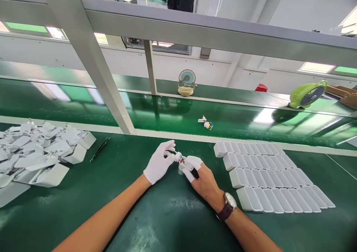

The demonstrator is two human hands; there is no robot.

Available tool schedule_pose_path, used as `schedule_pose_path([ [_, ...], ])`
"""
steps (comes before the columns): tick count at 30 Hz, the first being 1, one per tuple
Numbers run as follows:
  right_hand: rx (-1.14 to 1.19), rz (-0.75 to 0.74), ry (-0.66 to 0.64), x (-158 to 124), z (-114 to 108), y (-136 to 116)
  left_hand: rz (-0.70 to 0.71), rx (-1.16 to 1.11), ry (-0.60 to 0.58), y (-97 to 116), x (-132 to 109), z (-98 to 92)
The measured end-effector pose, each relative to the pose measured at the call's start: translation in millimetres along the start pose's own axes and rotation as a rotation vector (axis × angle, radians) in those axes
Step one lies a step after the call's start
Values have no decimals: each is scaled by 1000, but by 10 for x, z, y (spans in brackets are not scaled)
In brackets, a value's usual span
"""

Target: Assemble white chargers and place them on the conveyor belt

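Observation:
My left hand (159, 163), in a white glove, is closed with thumb and fingertips on a small white plastic piece (177, 156). Close against it, my right hand (205, 178) wears white covers on some fingers and grips a small open white plastic housing (184, 166). Red and dark wires (182, 160) show between the small piece and the housing. Both hands are over the middle of the green table (167, 222). Exactly how the two parts join is too small to make out.
White plastic parts (41, 148) lie heaped at left, beside a dark pen (100, 149). Several rows of white cases (245, 200) stand at right. A small circuit board (208, 125) lies on the green belt (173, 114) behind a pale rail. A slanting metal post (97, 70) rises left of centre.

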State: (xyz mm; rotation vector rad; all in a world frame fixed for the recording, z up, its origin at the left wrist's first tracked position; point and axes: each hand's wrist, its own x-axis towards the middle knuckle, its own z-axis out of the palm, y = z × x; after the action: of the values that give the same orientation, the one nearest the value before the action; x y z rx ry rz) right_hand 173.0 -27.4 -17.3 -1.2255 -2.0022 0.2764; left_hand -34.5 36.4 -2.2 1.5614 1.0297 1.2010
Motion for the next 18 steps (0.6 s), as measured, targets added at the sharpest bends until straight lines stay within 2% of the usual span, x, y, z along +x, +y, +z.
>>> schedule_pose_path([
  [4,3,24,-85,-9,30,26,41,28,-4,-128,17,-29],
  [9,107,72,-38,9,17,-4,-115,179,88,-292,217,-50],
  [14,123,58,-16,0,13,-24,-152,342,55,-385,787,56],
  [18,110,0,20,-19,46,-7,-138,462,-33,-419,1343,388],
])
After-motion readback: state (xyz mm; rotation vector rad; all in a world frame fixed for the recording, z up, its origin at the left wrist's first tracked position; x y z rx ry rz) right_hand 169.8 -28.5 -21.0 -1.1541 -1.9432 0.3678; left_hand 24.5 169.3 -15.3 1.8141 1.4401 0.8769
